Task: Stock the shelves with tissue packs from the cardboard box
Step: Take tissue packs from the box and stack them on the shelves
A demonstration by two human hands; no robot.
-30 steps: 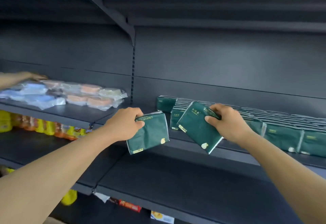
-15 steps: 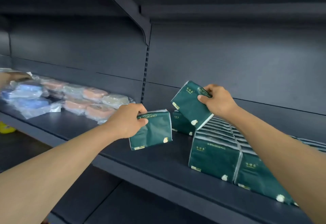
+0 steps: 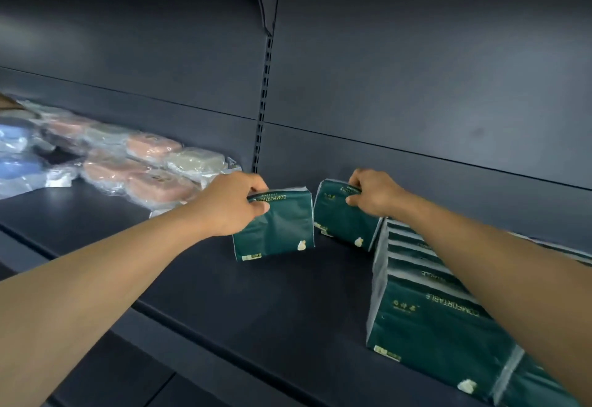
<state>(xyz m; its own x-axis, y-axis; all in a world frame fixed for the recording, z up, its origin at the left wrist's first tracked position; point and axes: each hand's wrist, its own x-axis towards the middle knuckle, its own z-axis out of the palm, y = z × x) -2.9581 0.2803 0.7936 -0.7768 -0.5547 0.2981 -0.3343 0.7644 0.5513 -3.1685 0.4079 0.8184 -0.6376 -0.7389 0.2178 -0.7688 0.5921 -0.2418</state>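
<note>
Holding one green tissue pack in each hand, you are bringing both down onto the dark shelf (image 3: 288, 317). Your left hand (image 3: 229, 203) is pinching the top edge of the left pack (image 3: 277, 228), thumb in front and fingers curled behind; its lower edge looks to be touching or just above the shelf, though which cannot be told. Your right hand (image 3: 373, 193) is gripping the top of the right pack (image 3: 342, 224), which is leaning to the left at the far end of the stocked row (image 3: 426, 281). No cardboard box is showing in this view.

Risks, as judged from this position: the right pack is tilting, so if you are releasing it now it will likely flop over toward the left rather than standing against the row. The left pack is standing free, with a gap between it and its neighbour; soft packs held only by the top edge are prone to sagging and toppling forward. Your right forearm is passing just over the row, and a low withdrawal could drag the nearer packs out of line. The wrapped pastel goods (image 3: 150, 166) to the left are lying near enough to be nudged.
</note>
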